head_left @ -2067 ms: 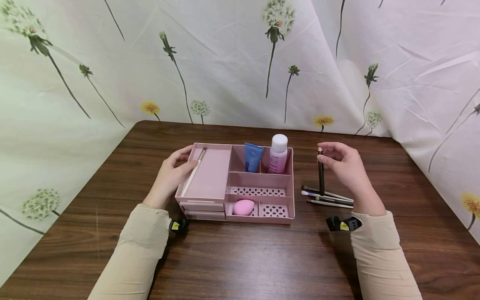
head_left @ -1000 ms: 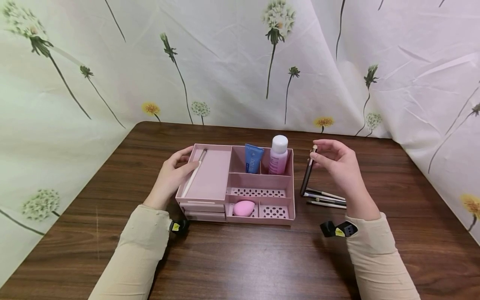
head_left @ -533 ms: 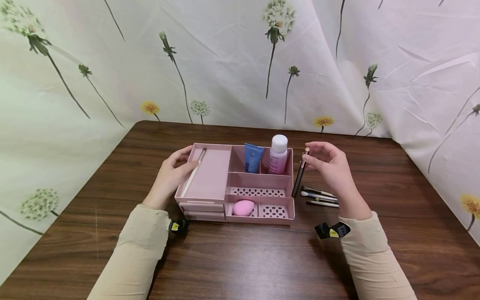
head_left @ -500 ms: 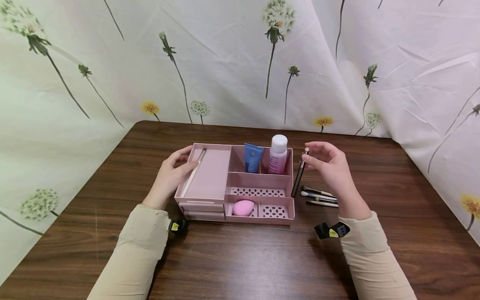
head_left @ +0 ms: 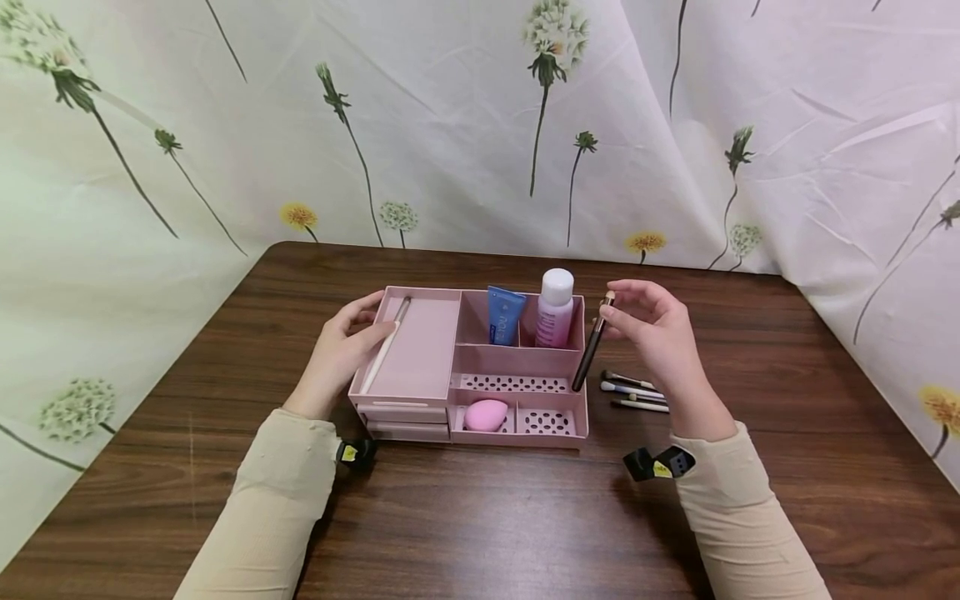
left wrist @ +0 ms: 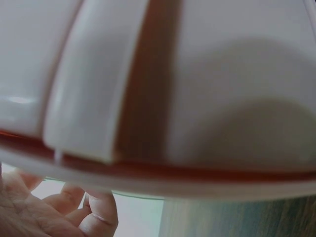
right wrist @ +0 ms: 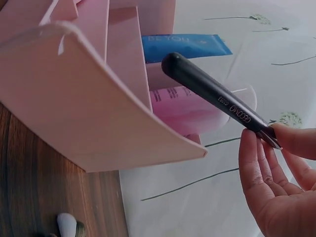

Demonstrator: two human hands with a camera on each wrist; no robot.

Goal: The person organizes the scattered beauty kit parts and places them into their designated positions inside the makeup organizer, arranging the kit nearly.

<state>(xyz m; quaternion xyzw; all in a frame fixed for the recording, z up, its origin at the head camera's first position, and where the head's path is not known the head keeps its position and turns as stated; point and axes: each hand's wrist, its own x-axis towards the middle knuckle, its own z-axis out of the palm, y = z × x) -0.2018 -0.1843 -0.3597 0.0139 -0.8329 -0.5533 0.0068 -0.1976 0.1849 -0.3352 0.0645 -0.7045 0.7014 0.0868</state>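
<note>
A pink makeup organizer (head_left: pixel 429 350) stands in the middle of the table. My left hand (head_left: pixel 336 354) grips its left wall, thumb over the rim and fingers on the outer side. My right hand (head_left: pixel 660 333) pinches a black-handled makeup brush (head_left: pixel 592 343) near its metal collar, between thumb and fingertips. The brush slants with its handle end down, overlapping the organizer's right rim in the head view. In the right wrist view the brush handle (right wrist: pixel 212 94) crosses in front of a blue tube (right wrist: pixel 185 47) and a pink bottle (right wrist: pixel 185 108). Its bristles are mostly hidden there.
A white-handled brush (head_left: pixel 386 354) lies in the organizer's upper left tray. A pink makeup sponge (head_left: pixel 486 415) sits in a front compartment. Several brushes (head_left: pixel 633 390) lie on the wooden table (head_left: pixel 495 517) to the right. A flowered cloth (head_left: pixel 450 125) hangs behind.
My right hand has carried the black-handled brush leftward from above the loose brushes to the organizer's right side, tilting it from upright to slanted. My left hand has stayed in place.
</note>
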